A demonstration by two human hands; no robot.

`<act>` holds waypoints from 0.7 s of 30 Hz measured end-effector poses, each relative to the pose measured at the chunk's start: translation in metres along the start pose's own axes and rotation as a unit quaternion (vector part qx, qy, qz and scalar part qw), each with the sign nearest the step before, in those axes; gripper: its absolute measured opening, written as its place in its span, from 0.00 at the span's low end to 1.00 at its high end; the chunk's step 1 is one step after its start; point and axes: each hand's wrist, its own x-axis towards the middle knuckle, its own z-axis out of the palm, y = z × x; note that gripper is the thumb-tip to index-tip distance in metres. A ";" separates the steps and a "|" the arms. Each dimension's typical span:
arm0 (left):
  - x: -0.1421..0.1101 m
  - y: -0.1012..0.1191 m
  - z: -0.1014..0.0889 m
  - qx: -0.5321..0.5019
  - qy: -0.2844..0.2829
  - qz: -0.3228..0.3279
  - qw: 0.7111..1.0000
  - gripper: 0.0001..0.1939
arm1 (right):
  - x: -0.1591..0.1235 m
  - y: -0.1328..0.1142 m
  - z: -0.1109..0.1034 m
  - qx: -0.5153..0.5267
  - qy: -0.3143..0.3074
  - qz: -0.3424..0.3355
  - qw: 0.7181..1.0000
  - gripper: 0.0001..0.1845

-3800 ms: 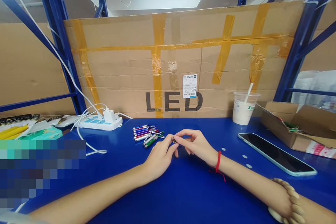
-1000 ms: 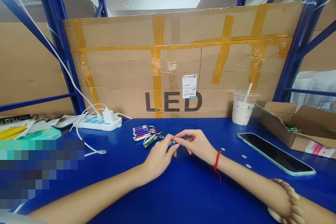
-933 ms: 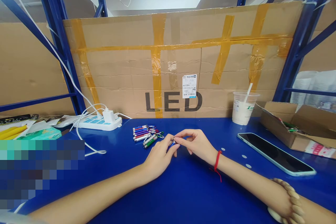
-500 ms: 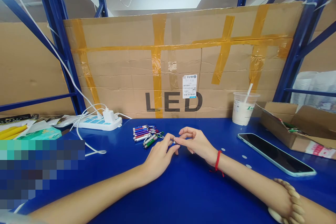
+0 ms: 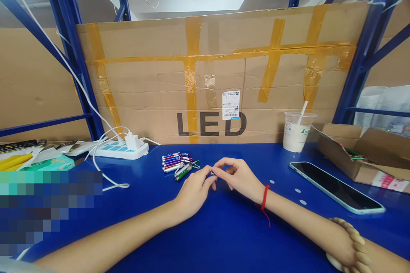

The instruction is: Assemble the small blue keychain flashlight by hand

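Above the blue tabletop (image 5: 205, 239), my two hands meet fingertip to fingertip at the middle. My left hand (image 5: 193, 191) is closed in a pinch on a small shiny metal piece (image 5: 212, 173), mostly hidden by the fingers. From the other side, the thumb and forefinger of my right hand (image 5: 242, 180) close on the same piece. Just beyond my left hand lies a pile of small metallic penlights (image 5: 172, 162) in blue, red, purple and silver. A green penlight (image 5: 183, 172) with a green clip lies at the near side of this pile.
A white power strip (image 5: 120, 149) with cables stands back left. On the right are a phone (image 5: 336, 187), a drink cup with a straw (image 5: 296, 134) and an open cardboard box (image 5: 381, 153). A large cardboard sheet (image 5: 144, 94) closes off the back.
My right hand has drawn slightly left and its fingers have curled closer around the metal piece, which shows less now. The penlight pile has stayed put.
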 end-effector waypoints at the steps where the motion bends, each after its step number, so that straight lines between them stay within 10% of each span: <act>1: 0.000 0.000 0.000 -0.003 0.001 0.000 1.000 0.10 | 0.000 -0.001 0.000 -0.010 0.001 -0.003 1.000 0.16; 21: -0.001 0.001 -0.001 -0.002 -0.015 0.004 1.000 0.11 | 0.004 0.001 -0.005 -0.019 0.025 0.053 0.998 0.19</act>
